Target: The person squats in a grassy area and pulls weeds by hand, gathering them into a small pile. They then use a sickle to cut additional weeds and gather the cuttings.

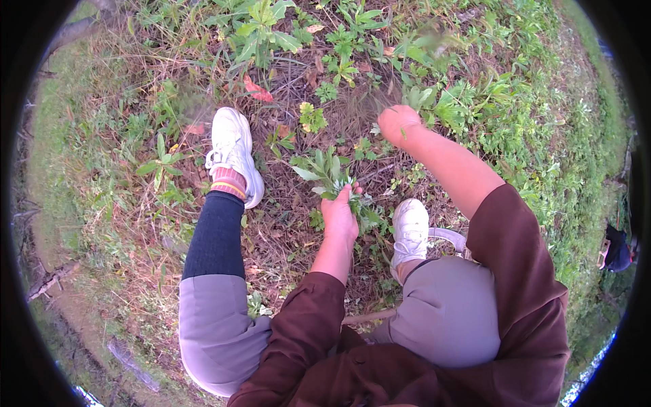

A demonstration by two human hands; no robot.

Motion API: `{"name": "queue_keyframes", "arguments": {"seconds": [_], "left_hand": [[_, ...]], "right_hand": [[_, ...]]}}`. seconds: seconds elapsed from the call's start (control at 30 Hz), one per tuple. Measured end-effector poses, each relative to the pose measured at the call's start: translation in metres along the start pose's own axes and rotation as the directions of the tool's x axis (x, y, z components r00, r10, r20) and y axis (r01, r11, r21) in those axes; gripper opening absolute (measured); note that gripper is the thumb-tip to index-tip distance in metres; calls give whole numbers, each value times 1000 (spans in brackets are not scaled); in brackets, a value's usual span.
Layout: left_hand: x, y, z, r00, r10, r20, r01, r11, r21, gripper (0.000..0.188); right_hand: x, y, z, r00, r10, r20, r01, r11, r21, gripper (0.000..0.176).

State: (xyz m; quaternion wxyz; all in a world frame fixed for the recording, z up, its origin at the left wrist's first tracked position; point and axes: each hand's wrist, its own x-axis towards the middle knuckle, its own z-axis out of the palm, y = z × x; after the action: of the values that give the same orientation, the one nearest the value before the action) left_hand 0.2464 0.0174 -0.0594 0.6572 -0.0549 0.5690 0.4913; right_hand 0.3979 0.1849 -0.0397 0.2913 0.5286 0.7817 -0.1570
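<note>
A bunch of cut leafy green stems [325,175] is gripped in my left hand [339,216], the thumb lying across it, between my two feet. Ahead and to the right, my right hand [399,124] is low among the weeds, knuckles up and fingers curled under. Broad green leaves [421,96] stand right beside its far side. Its fingertips are hidden, so whether a stem is in them cannot be told. Next to my right shoe [411,229] a curved grey blade [448,237], apparently a sickle's, lies on the ground.
My left shoe [231,147] is planted on dry grass. A wooden stick or handle [368,316] shows beneath my right leg. A red leaf [257,89] lies ahead. Dense weeds [508,122] grow on the right. Farther off are another person [618,249] and a fallen branch [51,281].
</note>
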Motion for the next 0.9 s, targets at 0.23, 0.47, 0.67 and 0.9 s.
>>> {"name": "queue_keyframes", "arguments": {"seconds": [0.23,0.47,0.67,0.9], "left_hand": [[-5,-4,10,997,65,52,-65,998,-4,22],[-6,-3,16,997,69,47,-70,997,16,21],[2,0,7,999,48,-3,-48,998,44,20],[8,3,-1,999,6,-53,-5,1000,18,22]], "right_hand": [[-66,-33,11,816,-167,553,203,979,-3,27],[-29,9,5,992,-92,-91,61,954,-295,16],[13,39,29,935,-70,-349,-96,895,-436,16],[23,51,15,996,72,-46,-85,861,-501,17]]}}
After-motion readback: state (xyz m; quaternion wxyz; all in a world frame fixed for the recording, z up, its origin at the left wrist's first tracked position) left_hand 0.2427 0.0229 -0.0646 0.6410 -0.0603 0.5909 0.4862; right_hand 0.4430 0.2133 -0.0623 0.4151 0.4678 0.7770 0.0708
